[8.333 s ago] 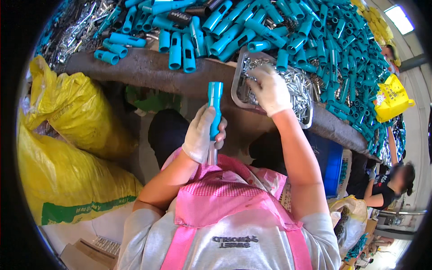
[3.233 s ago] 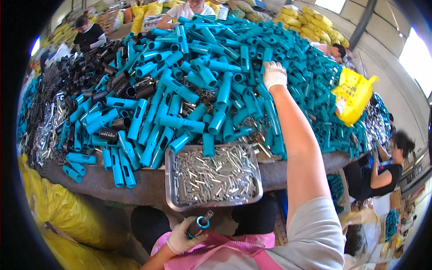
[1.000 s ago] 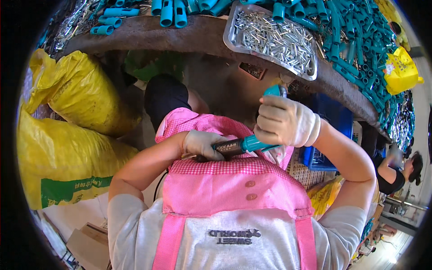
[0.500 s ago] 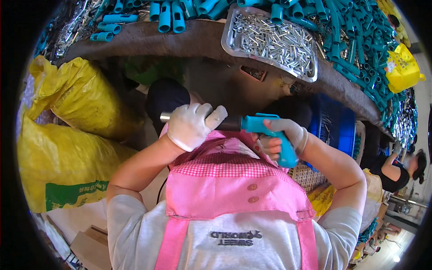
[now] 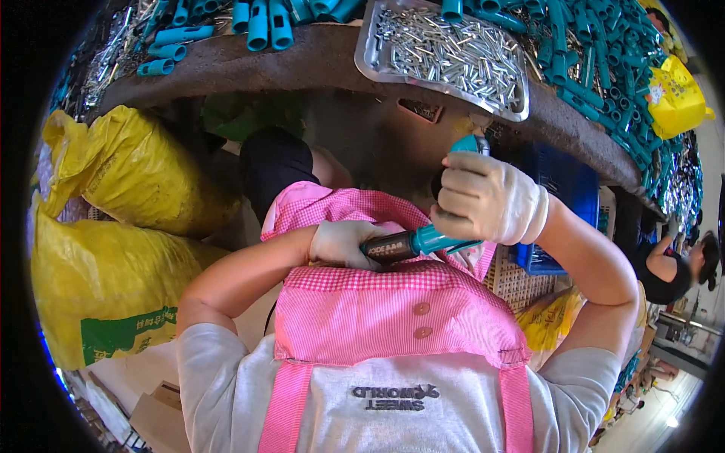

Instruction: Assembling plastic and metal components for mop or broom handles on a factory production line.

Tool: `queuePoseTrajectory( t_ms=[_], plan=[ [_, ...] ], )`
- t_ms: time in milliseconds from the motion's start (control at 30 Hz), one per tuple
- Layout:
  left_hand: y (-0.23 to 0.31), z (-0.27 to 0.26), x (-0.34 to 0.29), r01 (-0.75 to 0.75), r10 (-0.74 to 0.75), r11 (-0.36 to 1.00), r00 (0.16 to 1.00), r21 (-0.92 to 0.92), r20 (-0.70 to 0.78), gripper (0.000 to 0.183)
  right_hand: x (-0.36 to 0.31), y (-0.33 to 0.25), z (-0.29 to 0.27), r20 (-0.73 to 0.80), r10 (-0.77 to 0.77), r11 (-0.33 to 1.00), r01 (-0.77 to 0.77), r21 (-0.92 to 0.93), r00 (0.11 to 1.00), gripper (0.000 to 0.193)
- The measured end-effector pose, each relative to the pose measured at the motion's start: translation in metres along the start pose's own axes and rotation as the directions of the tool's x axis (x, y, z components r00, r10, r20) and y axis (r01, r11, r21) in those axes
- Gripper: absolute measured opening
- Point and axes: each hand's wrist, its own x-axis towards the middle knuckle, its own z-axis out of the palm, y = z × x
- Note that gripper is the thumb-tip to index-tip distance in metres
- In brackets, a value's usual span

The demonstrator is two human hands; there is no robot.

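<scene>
Close to my lap, I hold a pistol-shaped tool (image 5: 390, 248) with a black barrel and a teal body. My left hand (image 5: 341, 243), in a white glove, is closed round the barrel's left end. My gloved right hand (image 5: 489, 198) wraps the teal handle with its back upward. The handle's rounded end pokes out beyond my right fingers, toward the bench. The tool lies tilted, its right side farther from me. Most of the handle and the barrel's tip are hidden by my hands. Beneath it spreads a pink checked apron (image 5: 377, 283).
A metal tray (image 5: 368, 57) of small silver pins sits at the edge of the brown-covered bench (image 5: 302, 64). Teal tubes (image 5: 257, 30) are heaped around it. Yellow sacks (image 5: 121, 279) stand at my left. A blue crate (image 5: 580, 196) and a co-worker (image 5: 668, 264) are to the right.
My right hand has rolled over on the handle and moved away from me, turning the handle toward the bench. My left hand has come nearer and slightly right, and the barrel now slants.
</scene>
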Motion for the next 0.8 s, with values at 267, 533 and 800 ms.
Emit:
queuePoseTrajectory(
  t_ms=[267, 533, 800],
  plan=[
    [-0.019, -0.015, 0.016, 0.234, -0.234, 0.972, 0.939, 0.031, 0.253, 0.040, -0.008, -0.012, -0.001, -0.028, -0.081, 0.974, 0.073, -0.214, 0.996, 0.025],
    [-0.003, -0.011, 0.013, 0.188, -0.196, 0.980, 0.962, 0.063, 0.188, 0.043, -0.009, -0.011, -0.001, -0.007, -0.025, 0.990, 0.024, -0.140, 1.000, 0.022],
    [0.035, -0.003, -0.008, 0.426, 0.299, 0.325, 0.801, 0.844, -0.519, 0.042, -0.024, -0.047, 0.036, 0.877, 0.288, -0.918, -0.148, 0.367, 0.385, 0.037]
  ],
)
